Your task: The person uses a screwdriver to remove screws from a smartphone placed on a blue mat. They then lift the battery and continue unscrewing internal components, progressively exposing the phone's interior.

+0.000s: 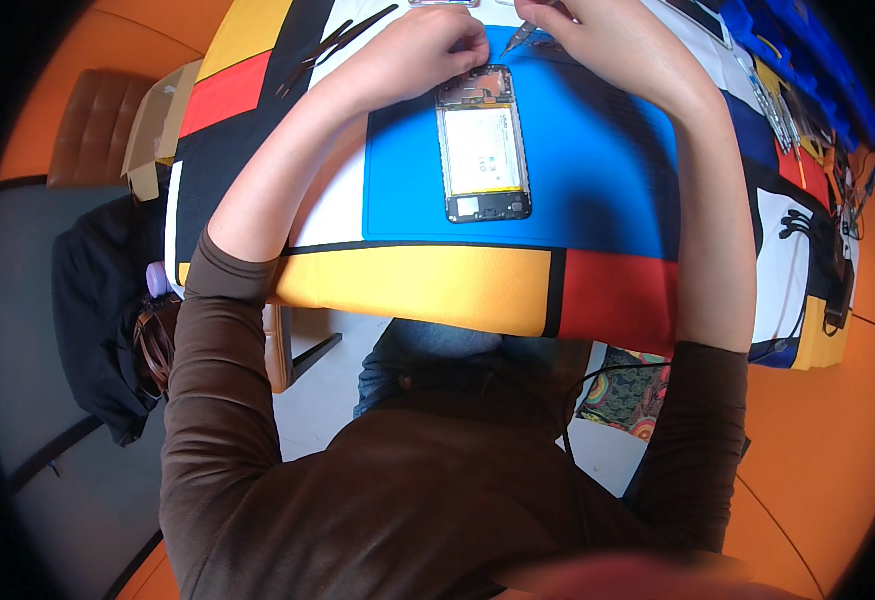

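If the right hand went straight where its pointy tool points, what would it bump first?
Probably the opened phone, at its top edge: the pointy tool in the right hand aims there, but depth is unclear.

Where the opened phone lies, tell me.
Head view, just right of upper centre: the phone lies on the blue mat, its far end by the left hand.

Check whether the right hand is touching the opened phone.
Apart. The head view shows blue mat between the right hand and the top edge of the phone.
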`<action>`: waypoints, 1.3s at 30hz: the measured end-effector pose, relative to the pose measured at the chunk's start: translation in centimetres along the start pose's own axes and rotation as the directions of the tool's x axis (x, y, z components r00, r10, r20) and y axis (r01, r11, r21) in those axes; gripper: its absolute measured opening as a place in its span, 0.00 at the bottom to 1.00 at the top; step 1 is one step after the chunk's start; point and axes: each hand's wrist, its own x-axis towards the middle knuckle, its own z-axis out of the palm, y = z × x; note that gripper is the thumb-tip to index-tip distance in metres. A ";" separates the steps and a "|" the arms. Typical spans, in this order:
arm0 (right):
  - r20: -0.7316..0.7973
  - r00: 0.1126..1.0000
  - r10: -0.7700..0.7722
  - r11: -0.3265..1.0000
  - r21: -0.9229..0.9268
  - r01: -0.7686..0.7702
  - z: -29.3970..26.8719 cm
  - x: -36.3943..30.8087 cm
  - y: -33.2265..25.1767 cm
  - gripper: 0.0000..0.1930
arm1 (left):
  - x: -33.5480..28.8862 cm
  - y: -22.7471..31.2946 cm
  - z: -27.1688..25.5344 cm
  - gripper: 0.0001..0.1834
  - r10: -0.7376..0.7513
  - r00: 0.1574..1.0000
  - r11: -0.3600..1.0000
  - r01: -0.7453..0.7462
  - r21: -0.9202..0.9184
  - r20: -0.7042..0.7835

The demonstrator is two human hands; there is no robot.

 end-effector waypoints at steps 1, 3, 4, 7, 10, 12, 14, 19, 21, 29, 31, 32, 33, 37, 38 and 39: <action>-0.019 1.000 -0.018 1.000 0.008 0.018 0.2 0.0 0.0 0.11 | 0.1 -0.3 -0.2 0.07 -0.050 0.997 0.995 0.055 -0.083 0.059; -0.027 0.998 -0.056 0.998 0.013 0.056 0.5 0.1 -0.1 0.10 | 0.2 -0.7 -0.4 0.03 -0.117 0.975 0.959 0.161 -0.234 0.190; -0.017 0.997 -0.077 0.997 0.009 0.077 0.6 0.2 -0.1 0.10 | 0.2 -0.8 -0.5 0.02 -0.139 0.970 0.950 0.188 -0.251 0.201; -0.004 0.995 -0.097 0.995 0.017 0.097 0.8 0.2 0.1 0.09 | 0.1 -0.8 -0.4 0.02 -0.179 0.958 0.927 0.240 -0.289 0.222; 0.009 0.996 -0.086 0.996 0.030 0.086 0.9 0.2 0.2 0.09 | 0.2 -0.9 -0.2 0.03 -0.173 0.960 0.918 0.237 -0.317 0.218; 0.009 0.996 -0.085 0.996 0.030 0.085 0.9 0.2 0.2 0.09 | 0.1 -1.1 0.0 0.03 -0.175 0.962 0.907 0.241 -0.346 0.211; -0.003 0.996 -0.093 0.995 0.022 0.093 0.9 0.3 0.1 0.09 | 0.1 -1.3 0.1 0.03 -0.164 0.964 0.905 0.232 -0.358 0.211; 0.016 0.995 -0.099 0.995 0.034 0.099 0.8 0.3 0.1 0.09 | 0.1 -1.3 0.1 0.03 -0.188 0.956 0.902 0.259 -0.345 0.228; 0.017 0.995 -0.100 0.995 0.032 0.099 0.8 0.3 0.1 0.09 | 0.1 -1.2 0.0 0.03 -0.201 0.951 0.904 0.272 -0.331 0.235; 0.016 0.995 -0.099 0.995 -0.004 0.099 0.9 0.3 0.1 0.09 | 0.1 -1.0 -0.2 0.02 -0.217 0.945 0.911 0.285 -0.297 0.244; 0.010 0.995 -0.100 0.995 0.017 0.100 0.9 0.3 -0.1 0.09 | 0.1 -1.1 -0.1 0.02 -0.207 0.949 0.907 0.277 -0.318 0.236; 0.007 0.995 -0.101 0.995 0.028 0.101 0.9 0.2 -0.3 0.09 | 0.0 -1.1 0.0 0.02 -0.193 0.955 0.903 0.262 -0.342 0.223; 0.008 0.995 -0.102 0.995 0.002 0.102 0.8 0.2 -0.5 0.09 | 0.0 -1.2 0.1 0.02 -0.179 0.961 0.898 0.247 -0.365 0.210; -0.034 0.995 -0.099 0.987 -0.133 0.093 1.2 -0.3 -1.2 0.11 | 0.1 -1.5 0.4 0.02 -0.159 0.960 0.869 0.246 -0.428 0.229; -0.057 0.994 -0.097 0.981 -0.174 0.086 1.3 -0.8 -1.4 0.11 | 0.2 -1.6 0.5 0.02 -0.135 0.966 0.841 0.230 -0.491 0.221; -0.056 0.995 -0.088 0.978 -0.195 0.075 1.7 -0.1 -1.5 0.14 | 0.2 -1.6 0.6 0.02 -0.111 0.971 0.808 0.212 -0.550 0.211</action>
